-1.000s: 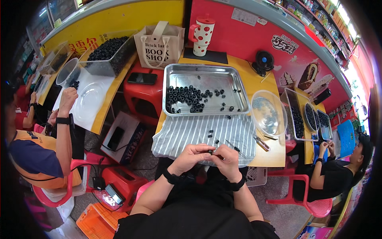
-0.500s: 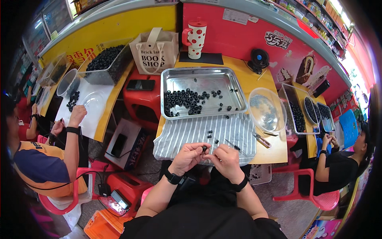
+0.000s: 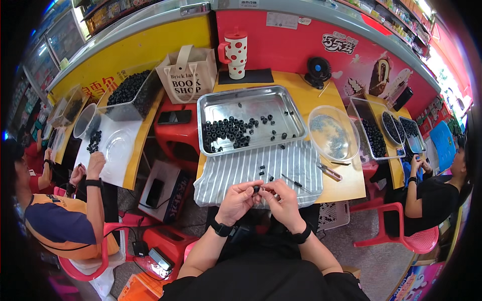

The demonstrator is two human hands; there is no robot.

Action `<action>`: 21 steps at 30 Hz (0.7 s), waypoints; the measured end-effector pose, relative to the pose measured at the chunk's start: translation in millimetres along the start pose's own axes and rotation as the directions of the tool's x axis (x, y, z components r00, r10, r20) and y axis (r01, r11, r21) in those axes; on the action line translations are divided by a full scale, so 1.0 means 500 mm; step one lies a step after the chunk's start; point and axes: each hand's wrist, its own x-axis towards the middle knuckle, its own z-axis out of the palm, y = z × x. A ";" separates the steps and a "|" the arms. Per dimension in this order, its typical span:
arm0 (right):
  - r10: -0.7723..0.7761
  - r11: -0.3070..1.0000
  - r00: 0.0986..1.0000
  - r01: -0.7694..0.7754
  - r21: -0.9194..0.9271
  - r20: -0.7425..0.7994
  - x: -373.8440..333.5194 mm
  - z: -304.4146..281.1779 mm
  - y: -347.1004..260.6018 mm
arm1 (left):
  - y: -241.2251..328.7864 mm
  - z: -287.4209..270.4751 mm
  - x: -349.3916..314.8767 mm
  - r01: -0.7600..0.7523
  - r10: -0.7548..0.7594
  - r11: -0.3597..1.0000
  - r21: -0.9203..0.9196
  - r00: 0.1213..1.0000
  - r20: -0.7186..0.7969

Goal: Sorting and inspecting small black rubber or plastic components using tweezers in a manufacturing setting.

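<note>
My left hand [image 3: 237,204] pinches a small black cylindrical part [image 3: 256,189] between thumb and fingers, just above the near edge of a grey-and-white striped cloth [image 3: 226,173]. Right beside it, my right hand [image 3: 283,205] has its fingertips closed together close against that part; whatever they grip is too small to make out. A few similar black parts lie on the cloth past my hands, along with a thin dark pointed tool [image 3: 298,184]. Beyond the cloth stands a shallow metal tray [image 3: 253,99], with many black parts gathered mostly at its left.
Right of the tray are a clear round tub [image 3: 334,131] and small snips [image 3: 330,172]. A spotted tumbler [image 3: 236,55], tote bag [image 3: 187,75] and black fan [image 3: 318,71] stand farther back. People sit at neighbouring tables left [image 3: 63,218] and right [image 3: 432,200], with bins of black parts.
My right fingertips have come in closer to the black part in my left hand. The whole view has shifted slightly; the tray and cloth lie as before.
</note>
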 end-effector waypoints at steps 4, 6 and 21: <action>0.098 0.944 0.985 -0.136 0.299 0.139 0.001 -0.012 0.024 | -0.003 0.027 -0.003 -0.018 0.018 0.999 -0.050 1.000 0.005; 0.119 0.914 0.972 -0.186 0.361 0.201 0.003 -0.025 0.024 | 0.002 0.039 -0.004 0.012 -0.011 0.998 -0.054 1.000 0.008; 0.273 0.747 0.912 -0.401 0.530 0.306 -0.012 -0.044 0.025 | -0.038 0.066 0.001 -0.029 0.035 0.996 0.085 0.997 -0.067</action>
